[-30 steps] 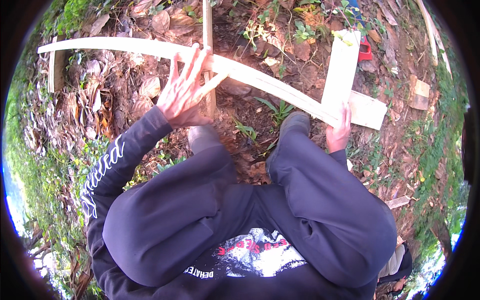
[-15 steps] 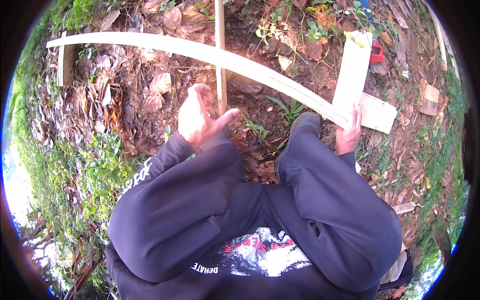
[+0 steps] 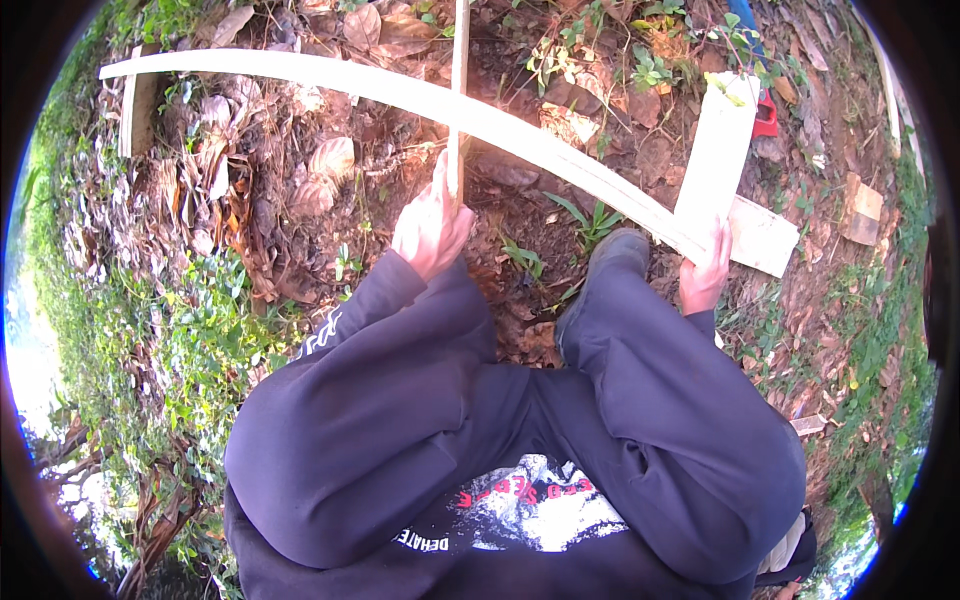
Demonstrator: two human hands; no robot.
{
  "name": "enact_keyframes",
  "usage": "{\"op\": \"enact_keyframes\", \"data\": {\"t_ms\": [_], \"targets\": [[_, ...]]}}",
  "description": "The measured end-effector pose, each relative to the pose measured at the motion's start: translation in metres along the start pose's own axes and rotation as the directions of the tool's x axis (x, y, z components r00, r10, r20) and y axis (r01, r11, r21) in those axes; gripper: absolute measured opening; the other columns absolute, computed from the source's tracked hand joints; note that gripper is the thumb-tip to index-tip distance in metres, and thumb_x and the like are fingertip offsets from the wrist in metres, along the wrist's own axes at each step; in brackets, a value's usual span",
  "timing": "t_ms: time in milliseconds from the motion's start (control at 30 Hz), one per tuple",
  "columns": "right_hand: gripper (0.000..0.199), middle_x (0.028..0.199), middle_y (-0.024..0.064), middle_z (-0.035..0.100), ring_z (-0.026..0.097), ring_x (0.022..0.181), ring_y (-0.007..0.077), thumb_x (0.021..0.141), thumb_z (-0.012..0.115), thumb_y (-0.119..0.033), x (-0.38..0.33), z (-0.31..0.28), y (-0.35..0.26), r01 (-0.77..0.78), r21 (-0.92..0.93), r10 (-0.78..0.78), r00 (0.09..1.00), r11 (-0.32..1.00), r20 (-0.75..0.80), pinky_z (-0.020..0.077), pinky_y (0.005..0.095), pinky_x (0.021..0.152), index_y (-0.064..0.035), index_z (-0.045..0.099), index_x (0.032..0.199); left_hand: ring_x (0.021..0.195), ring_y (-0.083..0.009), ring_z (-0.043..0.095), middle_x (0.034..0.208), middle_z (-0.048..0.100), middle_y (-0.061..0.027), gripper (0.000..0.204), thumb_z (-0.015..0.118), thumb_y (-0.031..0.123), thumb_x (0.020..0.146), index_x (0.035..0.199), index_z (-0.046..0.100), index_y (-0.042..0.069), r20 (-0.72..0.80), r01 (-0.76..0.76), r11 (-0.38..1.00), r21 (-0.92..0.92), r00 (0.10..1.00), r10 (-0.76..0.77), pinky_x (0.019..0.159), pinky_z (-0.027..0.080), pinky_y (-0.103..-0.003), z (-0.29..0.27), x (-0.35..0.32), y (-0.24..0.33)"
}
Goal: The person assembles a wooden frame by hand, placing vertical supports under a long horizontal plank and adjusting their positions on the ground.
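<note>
A long pale wooden strip (image 3: 370, 85) runs from the far left down to the right, looking curved in this lens. Its right end meets a short, wide wooden board (image 3: 718, 150), with another pale piece of wood (image 3: 762, 235) poking out beside them. My right hand (image 3: 706, 268) grips that joined end, its fingers laid over the wood and the thumb hidden underneath. A thin wooden stick (image 3: 459, 60) crosses the strip near its middle. Around the near end of this stick my left hand (image 3: 435, 222) is closed, fingers pointing away along it.
Dry leaves (image 3: 330, 165) and green plants (image 3: 200, 340) cover the ground. Under the strip's far left end lies a wood block (image 3: 135, 110). A red-handled tool (image 3: 766, 115) is partly hidden behind the wide board. My dark shoe (image 3: 618, 250) rests near the strip; a small wood offcut (image 3: 862, 210) lies right.
My left hand, earlier open with the thumb spread beside the thin stick, has moved right and closed on its near end. The right hand keeps its hold; the whole view has shifted slightly.
</note>
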State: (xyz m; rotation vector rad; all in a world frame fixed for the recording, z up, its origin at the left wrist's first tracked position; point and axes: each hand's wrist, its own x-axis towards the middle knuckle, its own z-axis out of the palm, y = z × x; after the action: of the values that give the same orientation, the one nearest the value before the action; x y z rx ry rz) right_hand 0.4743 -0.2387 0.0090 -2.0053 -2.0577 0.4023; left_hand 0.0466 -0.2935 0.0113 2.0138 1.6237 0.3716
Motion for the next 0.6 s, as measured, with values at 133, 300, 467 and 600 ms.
{"op": "enact_keyframes", "data": {"t_ms": [133, 300, 467, 600], "targets": [[0.072, 0.142, 0.025, 0.048, 0.049, 0.13, 0.0457, 0.077, 0.06, 0.005, -0.002, -0.002, 0.0, 0.006, -0.009, -0.006, 1.0, 1.0, -0.002, 0.0442, 0.0489, 0.108, -0.0071, 0.045, 0.147, 0.083, -0.0452, 0.06, 0.1, 0.058, -0.0333, 0.073, 0.061, 0.009, 0.088, 0.143, 0.023, -0.02, -0.056, -0.04, 0.999, 0.007, 0.998, 0.041, 0.078, 0.051, -0.048, 0.004, 0.002, -0.002], [0.071, 0.141, 0.0251, 0.048, 0.049, 0.13, 0.0458, 0.078, 0.059, 0.005, -0.001, -0.001, 0.002, 0.004, 0.009, -0.004, 1.0, 1.0, 0.006, 0.0439, 0.0491, 0.108, -0.0066, 0.045, 0.146, 0.092, -0.0463, 0.062, 0.109, 0.058, -0.0362, 0.073, 0.06, 0.008, 0.087, 0.146, 0.023, -0.016, -0.031, 0.134, 0.984, -0.119, 0.99, -0.139, 0.083, 0.052, -0.048, 0.004, -0.002, 0.002], [0.07, 0.141, 0.0255, 0.049, 0.049, 0.13, 0.046, 0.079, 0.058, 0.005, 0.001, -0.002, -0.001, -0.001, 0.012, 0.001, 1.0, 1.0, 0.007, 0.0435, 0.0492, 0.108, -0.0069, 0.045, 0.146, 0.099, -0.0469, 0.061, 0.118, 0.055, -0.0371, 0.068, 0.059, 0.007, 0.086, 0.144, 0.028, -0.011, -0.063, -0.152, 0.968, 0.197, 0.984, 0.168, 0.088, 0.052, -0.047, 0.006, -0.002, -0.009], [0.068, 0.14, 0.0255, 0.049, 0.049, 0.13, 0.0462, 0.08, 0.057, 0.004, -0.001, -0.002, 0.002, 0.012, -0.001, -0.012, 1.0, 1.0, -0.012, 0.0434, 0.0493, 0.107, -0.007, 0.044, 0.147, 0.108, -0.0411, 0.06, 0.14, 0.041, -0.0373, 0.02, 0.06, 0.018, 0.088, 0.094, 0.06, 0.0, 0.058, -0.042, 0.995, 0.088, 0.998, 0.037, 0.092, 0.052, -0.046, 0.009, -0.006, -0.011]]}}
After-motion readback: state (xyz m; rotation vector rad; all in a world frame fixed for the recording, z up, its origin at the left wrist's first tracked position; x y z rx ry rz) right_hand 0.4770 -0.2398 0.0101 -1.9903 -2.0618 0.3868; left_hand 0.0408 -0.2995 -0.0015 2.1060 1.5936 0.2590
